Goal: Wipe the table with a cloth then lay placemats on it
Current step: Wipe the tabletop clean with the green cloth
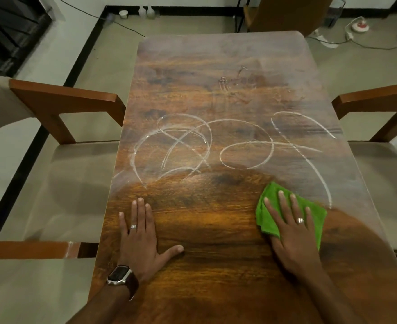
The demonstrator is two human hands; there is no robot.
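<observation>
A glossy wooden table [216, 230] fills the middle of the view. White curved streaks [183, 146] loop across its middle band; the near part looks darker and streak-free. My right hand [291, 232] lies flat with fingers spread, pressing a folded green cloth [268, 218] onto the near right of the table. My left hand [141, 239] rests palm down and open on the near left, with a watch on the wrist. No placemats are in view.
A cushioned wooden armchair [61, 106] stands close on the left and another armchair [375, 101] on the right. A third chair [286, 12] stands at the far end. Cables and a power strip [349, 33] lie on the floor at the far right.
</observation>
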